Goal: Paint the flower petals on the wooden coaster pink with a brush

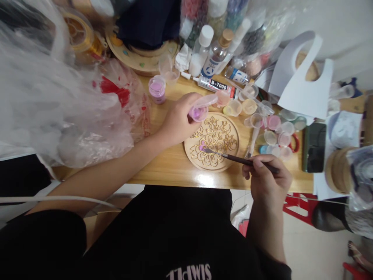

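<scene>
My left hand point(181, 118) grips a small clear plastic cup point(199, 112) of purple paint-like stuff, its hinged lid tipped up, over the upper left edge of a round wooden plaque point(212, 165). Raised gold flower outlines cover the plaque. Between the fingers of my right hand point(269, 175) is the dark handle of a palette knife point(233, 157). Its metal blade points left and lies at a petal left of the plaque's middle, beside a small purple patch point(202, 146). Whether the blade touches the wood I cannot tell.
Behind the plaque stand an open purple jar point(157, 90), a B-7000 glue tube point(217, 84) and several bottles point(212, 58). Small lidded cups point(273, 123) crowd the right side, near a dark phone point(314, 147). Plastic bags point(87, 112) fill the left.
</scene>
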Motion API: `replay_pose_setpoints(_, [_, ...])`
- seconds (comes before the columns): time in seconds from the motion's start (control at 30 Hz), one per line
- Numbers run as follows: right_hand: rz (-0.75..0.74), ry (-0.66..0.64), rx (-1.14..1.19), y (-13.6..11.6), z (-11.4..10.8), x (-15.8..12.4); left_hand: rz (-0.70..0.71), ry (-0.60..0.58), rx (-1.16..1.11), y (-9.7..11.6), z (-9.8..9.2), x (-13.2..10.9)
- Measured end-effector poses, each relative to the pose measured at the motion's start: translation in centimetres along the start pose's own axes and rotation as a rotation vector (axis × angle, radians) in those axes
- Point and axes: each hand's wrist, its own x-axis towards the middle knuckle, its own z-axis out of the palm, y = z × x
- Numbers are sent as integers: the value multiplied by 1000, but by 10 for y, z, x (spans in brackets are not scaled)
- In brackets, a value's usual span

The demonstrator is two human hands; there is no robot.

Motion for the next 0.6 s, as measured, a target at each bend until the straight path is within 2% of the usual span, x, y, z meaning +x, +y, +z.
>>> replay_pose_setpoints(0.2, [-27,35,0,-2,1,1,85,38,-52,-5,2,-1])
replay_pose_setpoints(0.43, [-3,-9,-13,1,2,-2,13,-6,-30,-2,0,-1])
replay_pose_setpoints(0.6, [-5,2,-2,0,2,-1,55,23,-68,-4,0,0])
